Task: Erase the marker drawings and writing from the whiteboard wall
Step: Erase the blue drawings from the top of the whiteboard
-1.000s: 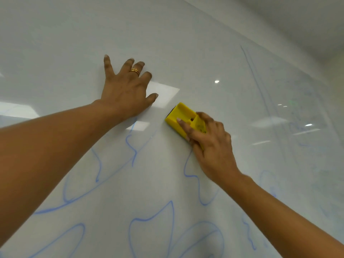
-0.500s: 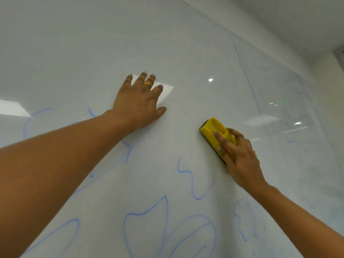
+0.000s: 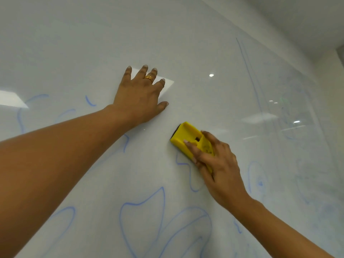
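Right grip [image 3: 219, 164] clasps the eraser [image 3: 186, 135] against the whiteboard [image 3: 93, 43].
Its fingers curl over the yellow eraser's back, and the dark pad lies flat on the board near its middle. Left grip [image 3: 138, 99], released, lies palm-flat on the board up-left of the eraser, fingers spread, a ring [image 3: 149, 78] on one. Blue drawings [image 3: 164, 200] cover the board below both arms and, fainter, at right.

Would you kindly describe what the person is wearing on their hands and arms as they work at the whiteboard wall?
The left forearm and the right forearm are bare, with no sleeve, watch or bracelet in view. The left hand wears a textured gold band ring on one of its middle fingers. The right hand shows no ring or glove.
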Available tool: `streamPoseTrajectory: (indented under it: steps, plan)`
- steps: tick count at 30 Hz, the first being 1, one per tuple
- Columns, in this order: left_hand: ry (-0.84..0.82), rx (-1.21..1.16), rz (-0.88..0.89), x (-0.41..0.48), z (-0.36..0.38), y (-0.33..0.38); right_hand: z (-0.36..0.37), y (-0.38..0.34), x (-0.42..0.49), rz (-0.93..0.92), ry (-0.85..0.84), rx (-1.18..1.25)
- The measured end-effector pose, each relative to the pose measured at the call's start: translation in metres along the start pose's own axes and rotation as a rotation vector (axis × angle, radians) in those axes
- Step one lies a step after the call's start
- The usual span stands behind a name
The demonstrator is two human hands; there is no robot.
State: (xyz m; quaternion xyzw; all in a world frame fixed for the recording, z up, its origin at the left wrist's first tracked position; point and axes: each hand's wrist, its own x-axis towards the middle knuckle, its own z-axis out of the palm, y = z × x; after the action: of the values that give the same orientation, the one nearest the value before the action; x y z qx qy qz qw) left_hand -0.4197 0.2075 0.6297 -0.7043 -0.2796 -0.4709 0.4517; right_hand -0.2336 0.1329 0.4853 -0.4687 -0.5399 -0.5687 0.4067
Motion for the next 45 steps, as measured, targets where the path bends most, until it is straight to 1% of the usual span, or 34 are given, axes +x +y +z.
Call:
streamPoseTrajectory:
  steps: [4, 8, 10, 15, 18, 23, 25, 30, 33, 35, 38, 40, 45]
  plan:
    - [-0.006, 0.008, 0.006, -0.002, -0.001, 0.001, -0.005, -0.01, -0.017, -0.177, -0.058, -0.04]
    - [-0.02, 0.003, 0.014, -0.004, -0.002, 0.0, -0.011, 0.011, -0.024, -0.246, -0.079, -0.082]
    - [-0.023, 0.002, 0.018, -0.005, -0.002, 0.0, -0.012, 0.026, -0.024, -0.21, -0.072, -0.083]
    - [-0.027, 0.002, 0.019, -0.007, -0.004, 0.001, -0.012, 0.047, -0.01, 0.049, -0.033, -0.036]
    - [-0.033, 0.008, 0.026, -0.007, -0.005, 0.001, -0.008, 0.043, -0.004, 0.062, -0.024, 0.006]
    - [-0.054, -0.002, -0.001, -0.007, -0.006, 0.008, -0.008, 0.034, -0.009, -0.056, -0.036, 0.016]
    - [-0.052, -0.017, 0.001, -0.008, -0.006, 0.015, -0.01, 0.031, -0.015, -0.133, -0.069, 0.005]
    - [-0.062, 0.01, 0.104, -0.012, 0.0, 0.035, -0.018, 0.032, -0.034, -0.332, -0.195, -0.042]
    - [-0.065, -0.013, 0.108, -0.013, 0.004, 0.042, -0.023, 0.041, -0.046, -0.448, -0.256, -0.092]
    - [-0.061, -0.027, 0.104, -0.014, 0.006, 0.043, -0.024, 0.049, -0.053, -0.474, -0.259, -0.114]
    - [-0.056, -0.033, 0.111, -0.014, 0.007, 0.041, -0.022, 0.057, -0.058, -0.428, -0.22, -0.109]
    - [-0.055, -0.036, 0.116, -0.014, 0.008, 0.04, -0.019, 0.065, -0.056, -0.355, -0.168, -0.085]
    - [-0.048, -0.033, 0.117, -0.014, 0.008, 0.041, -0.02, 0.088, -0.044, -0.039, -0.097, -0.066]
